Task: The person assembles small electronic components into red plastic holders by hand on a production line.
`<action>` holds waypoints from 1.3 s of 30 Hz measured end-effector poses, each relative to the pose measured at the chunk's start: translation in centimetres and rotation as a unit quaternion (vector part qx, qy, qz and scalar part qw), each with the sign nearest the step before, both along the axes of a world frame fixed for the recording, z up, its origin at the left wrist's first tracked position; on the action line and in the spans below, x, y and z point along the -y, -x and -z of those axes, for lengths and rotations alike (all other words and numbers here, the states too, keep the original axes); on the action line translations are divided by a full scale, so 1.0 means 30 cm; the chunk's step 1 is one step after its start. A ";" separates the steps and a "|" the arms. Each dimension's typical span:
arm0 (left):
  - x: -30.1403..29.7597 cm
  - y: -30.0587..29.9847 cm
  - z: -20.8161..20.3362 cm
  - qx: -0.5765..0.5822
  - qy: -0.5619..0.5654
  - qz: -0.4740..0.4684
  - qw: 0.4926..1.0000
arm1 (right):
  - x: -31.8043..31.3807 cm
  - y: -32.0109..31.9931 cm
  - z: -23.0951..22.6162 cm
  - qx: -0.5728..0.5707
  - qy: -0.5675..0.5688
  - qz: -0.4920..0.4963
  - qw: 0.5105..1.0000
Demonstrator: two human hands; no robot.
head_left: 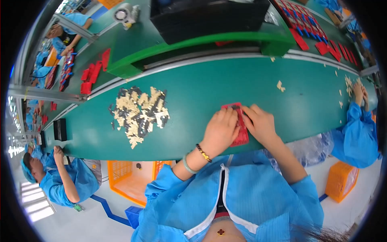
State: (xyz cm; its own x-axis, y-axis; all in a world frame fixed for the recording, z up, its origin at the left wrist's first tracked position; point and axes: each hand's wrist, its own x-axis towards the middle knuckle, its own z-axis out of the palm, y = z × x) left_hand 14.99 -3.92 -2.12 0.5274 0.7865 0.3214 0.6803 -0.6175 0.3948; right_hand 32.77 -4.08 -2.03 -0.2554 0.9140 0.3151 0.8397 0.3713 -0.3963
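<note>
A flat red plastic part (241,138) lies on the green work surface in front of me, its long side running away from me. My left hand (219,131) is closed over its left edge, fingers bent and pressing near the far end. On the other side my right hand (261,124) has thumb and forefinger pinched at the part's right edge. Something small and dark shows by those fingertips, too covered to name. Left of my hands is a loose pile of small cream and black pieces (139,113).
A green raised shelf (201,43) carrying a black bin (209,20) spans the far side. A few cream pieces (280,86) lie to the right. Co-workers sit at both ends. Below the table edge are an orange crate (117,183) and clear plastic bags (310,149).
</note>
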 end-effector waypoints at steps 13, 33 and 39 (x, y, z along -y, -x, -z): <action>-0.042 -0.079 0.045 -0.080 -0.112 -0.007 0.990 | 0.180 -0.034 0.034 -0.091 -0.004 -0.168 0.982; 0.020 0.727 0.094 -0.091 -0.043 -0.398 0.912 | -0.539 0.264 0.062 0.027 -0.144 -0.141 0.979; 0.025 0.755 0.082 -0.027 -0.149 -0.408 0.901 | -0.540 0.316 0.074 0.036 -0.140 -0.006 0.989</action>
